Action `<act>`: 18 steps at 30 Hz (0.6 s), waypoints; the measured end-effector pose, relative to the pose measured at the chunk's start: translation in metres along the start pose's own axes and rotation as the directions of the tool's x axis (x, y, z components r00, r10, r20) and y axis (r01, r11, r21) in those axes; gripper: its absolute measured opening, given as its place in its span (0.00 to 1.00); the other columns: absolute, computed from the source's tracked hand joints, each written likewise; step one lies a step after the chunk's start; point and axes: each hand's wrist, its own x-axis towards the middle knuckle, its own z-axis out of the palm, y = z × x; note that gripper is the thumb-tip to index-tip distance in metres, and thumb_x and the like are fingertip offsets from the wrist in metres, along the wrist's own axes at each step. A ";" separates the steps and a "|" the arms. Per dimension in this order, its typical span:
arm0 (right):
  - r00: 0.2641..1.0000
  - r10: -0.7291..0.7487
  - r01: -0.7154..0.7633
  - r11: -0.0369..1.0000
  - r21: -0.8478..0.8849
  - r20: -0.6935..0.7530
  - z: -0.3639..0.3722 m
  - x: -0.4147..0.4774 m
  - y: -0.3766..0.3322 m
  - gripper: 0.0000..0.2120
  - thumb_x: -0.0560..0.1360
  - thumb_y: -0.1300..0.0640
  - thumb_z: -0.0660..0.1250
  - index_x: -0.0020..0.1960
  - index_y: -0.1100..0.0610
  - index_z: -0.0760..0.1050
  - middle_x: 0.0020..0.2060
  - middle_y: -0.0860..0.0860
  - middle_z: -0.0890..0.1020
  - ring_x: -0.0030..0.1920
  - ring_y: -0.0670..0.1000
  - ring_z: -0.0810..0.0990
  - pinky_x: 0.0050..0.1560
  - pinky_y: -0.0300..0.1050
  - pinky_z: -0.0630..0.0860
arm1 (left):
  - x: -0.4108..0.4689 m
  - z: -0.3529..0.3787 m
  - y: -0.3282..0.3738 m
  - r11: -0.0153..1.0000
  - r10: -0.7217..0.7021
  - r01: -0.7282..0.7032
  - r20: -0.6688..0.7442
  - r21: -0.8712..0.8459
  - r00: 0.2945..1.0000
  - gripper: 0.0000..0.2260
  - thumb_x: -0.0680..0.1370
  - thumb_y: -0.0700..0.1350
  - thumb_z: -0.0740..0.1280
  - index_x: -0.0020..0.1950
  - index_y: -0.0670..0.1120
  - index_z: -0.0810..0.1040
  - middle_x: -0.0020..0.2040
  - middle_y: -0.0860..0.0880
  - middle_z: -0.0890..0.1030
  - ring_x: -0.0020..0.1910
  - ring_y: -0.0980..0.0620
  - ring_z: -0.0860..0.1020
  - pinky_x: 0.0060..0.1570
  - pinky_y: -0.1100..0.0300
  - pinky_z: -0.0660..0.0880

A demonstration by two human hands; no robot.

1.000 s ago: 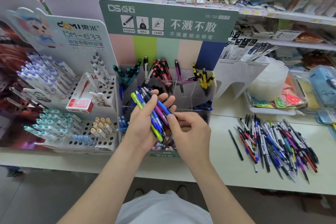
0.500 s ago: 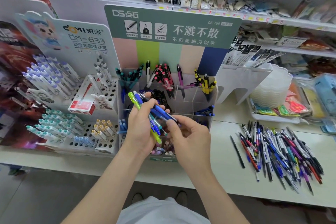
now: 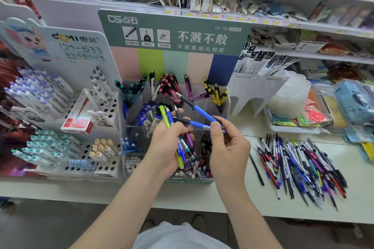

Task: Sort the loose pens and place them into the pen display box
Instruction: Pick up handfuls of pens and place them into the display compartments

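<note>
Right hand (image 3: 228, 147) now pinches a blue pen (image 3: 202, 113) pulled clear of the bundle (image 3: 187, 147) the left hand (image 3: 166, 143) grips; likely next into the pen display box (image 3: 190, 181).

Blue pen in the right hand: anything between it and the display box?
Nothing visible: the right hand holds the blue pen over the display box's open top, the left hand's pen bundle beside it.
</note>
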 end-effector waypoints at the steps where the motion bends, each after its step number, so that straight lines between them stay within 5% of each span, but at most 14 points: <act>1: 0.999 -0.018 0.017 0.999 -0.027 -0.045 -0.007 0.005 0.003 0.08 0.84 0.55 0.69 0.60 0.51 0.85 0.33 0.43 0.79 0.29 0.43 0.71 0.32 0.36 0.68 | 0.000 0.002 -0.002 1.000 -0.008 0.008 0.014 0.004 1.000 0.18 0.79 0.27 0.61 0.63 0.44 0.80 0.46 0.45 0.82 0.43 0.47 0.79 0.48 0.50 0.77; 4: 0.980 -0.147 0.111 0.961 -0.252 -0.131 -0.034 0.026 0.015 0.07 0.84 0.55 0.68 0.59 0.52 0.84 0.40 0.47 0.82 0.36 0.46 0.76 0.37 0.43 0.74 | 0.001 0.005 -0.006 1.000 -0.012 0.012 0.017 0.022 1.000 0.20 0.80 0.26 0.59 0.66 0.43 0.78 0.47 0.45 0.81 0.44 0.48 0.79 0.50 0.50 0.77; 6: 0.958 -0.278 0.212 0.849 -0.484 -0.067 -0.050 0.040 0.023 0.06 0.82 0.59 0.70 0.57 0.56 0.84 0.43 0.49 0.82 0.40 0.49 0.78 0.43 0.49 0.76 | 0.002 0.005 -0.008 0.999 -0.014 0.013 0.019 0.033 1.000 0.20 0.81 0.26 0.59 0.68 0.42 0.77 0.49 0.44 0.82 0.45 0.48 0.80 0.49 0.51 0.78; 9: 0.924 -0.374 0.331 0.688 -0.646 0.075 -0.058 0.055 0.033 0.06 0.80 0.62 0.72 0.56 0.60 0.84 0.44 0.52 0.82 0.41 0.49 0.78 0.44 0.40 0.73 | 0.004 0.006 -0.011 0.999 -0.018 0.016 0.036 0.045 0.999 0.19 0.82 0.28 0.59 0.69 0.44 0.76 0.54 0.43 0.86 0.50 0.47 0.85 0.51 0.52 0.81; 12: 0.911 -0.375 0.384 0.628 -0.677 0.169 -0.049 0.070 0.034 0.09 0.79 0.62 0.72 0.58 0.62 0.84 0.46 0.55 0.82 0.42 0.53 0.80 0.46 0.36 0.70 | 0.004 0.008 -0.012 0.998 0.000 -0.002 0.040 0.068 0.999 0.18 0.84 0.29 0.62 0.71 0.44 0.75 0.58 0.42 0.87 0.58 0.44 0.87 0.58 0.48 0.83; 18: 0.862 -0.149 0.497 0.437 -0.750 0.484 -0.017 0.084 0.037 0.14 0.84 0.51 0.67 0.67 0.54 0.81 0.51 0.54 0.75 0.48 0.57 0.77 0.50 0.54 0.79 | 0.001 0.007 -0.010 0.999 -0.005 0.001 0.078 0.053 0.997 0.20 0.84 0.30 0.65 0.74 0.45 0.72 0.63 0.43 0.86 0.62 0.43 0.85 0.60 0.47 0.84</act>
